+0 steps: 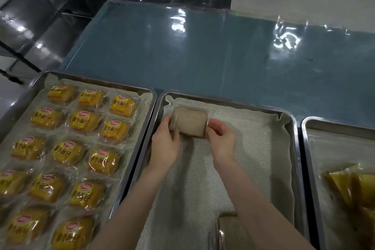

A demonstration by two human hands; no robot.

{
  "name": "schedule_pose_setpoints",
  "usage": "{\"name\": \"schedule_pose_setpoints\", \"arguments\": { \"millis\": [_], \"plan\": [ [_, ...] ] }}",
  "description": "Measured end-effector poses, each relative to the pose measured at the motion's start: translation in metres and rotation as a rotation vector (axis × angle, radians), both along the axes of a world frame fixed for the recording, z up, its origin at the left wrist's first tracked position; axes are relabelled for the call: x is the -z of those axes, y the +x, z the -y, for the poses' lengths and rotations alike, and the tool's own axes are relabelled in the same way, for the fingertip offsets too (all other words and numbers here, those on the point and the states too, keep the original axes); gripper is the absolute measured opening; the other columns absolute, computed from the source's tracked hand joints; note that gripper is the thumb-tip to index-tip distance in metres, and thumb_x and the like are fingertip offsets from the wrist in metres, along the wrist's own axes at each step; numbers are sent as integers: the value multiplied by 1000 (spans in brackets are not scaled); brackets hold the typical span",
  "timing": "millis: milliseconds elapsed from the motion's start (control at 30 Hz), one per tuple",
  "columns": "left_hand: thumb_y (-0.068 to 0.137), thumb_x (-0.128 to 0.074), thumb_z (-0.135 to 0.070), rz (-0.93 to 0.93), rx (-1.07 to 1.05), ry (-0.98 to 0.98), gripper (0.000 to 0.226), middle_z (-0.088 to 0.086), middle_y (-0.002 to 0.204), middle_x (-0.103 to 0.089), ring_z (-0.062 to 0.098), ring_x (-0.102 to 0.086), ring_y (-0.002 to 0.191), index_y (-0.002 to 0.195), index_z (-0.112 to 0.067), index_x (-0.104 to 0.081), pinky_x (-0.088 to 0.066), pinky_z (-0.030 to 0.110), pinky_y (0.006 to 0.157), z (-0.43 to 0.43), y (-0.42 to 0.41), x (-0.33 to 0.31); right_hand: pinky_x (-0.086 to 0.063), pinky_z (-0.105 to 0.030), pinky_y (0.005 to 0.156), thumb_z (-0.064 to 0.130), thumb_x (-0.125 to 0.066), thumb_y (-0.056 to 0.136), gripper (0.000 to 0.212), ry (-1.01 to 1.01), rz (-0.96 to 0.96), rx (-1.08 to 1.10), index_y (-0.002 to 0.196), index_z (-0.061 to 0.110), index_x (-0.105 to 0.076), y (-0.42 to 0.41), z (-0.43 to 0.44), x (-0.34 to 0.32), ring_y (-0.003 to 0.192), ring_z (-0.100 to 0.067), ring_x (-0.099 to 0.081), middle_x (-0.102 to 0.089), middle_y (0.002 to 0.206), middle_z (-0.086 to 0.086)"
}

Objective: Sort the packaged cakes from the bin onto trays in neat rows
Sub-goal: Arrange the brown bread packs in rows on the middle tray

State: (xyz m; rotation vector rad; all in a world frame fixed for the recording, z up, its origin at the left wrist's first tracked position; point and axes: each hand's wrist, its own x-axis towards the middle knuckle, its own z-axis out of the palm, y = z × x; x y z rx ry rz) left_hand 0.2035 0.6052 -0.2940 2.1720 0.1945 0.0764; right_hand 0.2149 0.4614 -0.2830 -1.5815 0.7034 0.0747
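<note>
Left of the middle tray [223,100], a second tray [24,95] carried yellow packaged cakes [85,119] in three columns. Its nearest rows ran off the bottom edge, so the full count could not be read.

At the middle tray's far-left corner, the left hand [164,144] curled round one end of a pale packaged cake [188,122]. The right hand [221,140] pinched the opposite end. The cake sat low over the mesh liner [253,148], and it could not be told whether it touched it.

This looked to be the first cake of the tray. Set down skewed against the rim, it would likely throw off every cake lined up after it. The glossy wrapper could slide between the fingers if one hand let go early. Dragging the pack might also ruck the loose liner, which was already folded at the far corners. The left forearm lay close to the shared rims, so a careless pull back could nudge the finished rows beside it.

The cake's label faced away or was too blurred to read. Near the middle tray's front edge, a smeared package-like shape [225,227] could not be identified.

Right of the middle tray, a third tray [304,138] held a blurred heap of yellow packs [349,186], cut off by the frame. No bin could be made out on the table [182,57].
</note>
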Motion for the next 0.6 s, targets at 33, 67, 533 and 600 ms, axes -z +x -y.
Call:
{"name": "schedule_pose_setpoints", "arguments": {
  "millis": [33,67,533,600],
  "plan": [
    [94,-56,-12,-21,26,40,46,3,128,-60,16,-59,115,139,-13,-45,-48,28,100,-1,1,3,-53,-30,94,2,-59,91,25,-29,6,-45,105,21,-67,-1,0,0,98,-7,-63,-68,104,8],
    [93,-58,-11,-43,49,76,51,6,133,-56,20,-56,121,141,-13,-42,-46,35,104,-1,1,5,-52,-28,95,2,-58,91,28,-60,10,-94,112,18,-67,-2,1,-2,100,-6,-63,-68,109,7],
    [82,-73,-19,-116,150,50,19,-3,81,-66,7,-61,71,100,-17,-69,-53,33,76,26,-102,-21,-47,-28,90,20,-63,89,28,-746,-152,-702,116,16,-65,-103,99,-36,99,-19,-61,-61,118,-4],
    [78,-76,-32,-219,200,54,25,-6,72,-63,10,-61,68,99,-20,-68,-52,33,74,37,-129,-18,-46,-29,89,23,-59,90,32,-861,-235,-746,121,17,-60,-133,110,-41,105,-22,-59,-55,122,-5]
  ]
}}
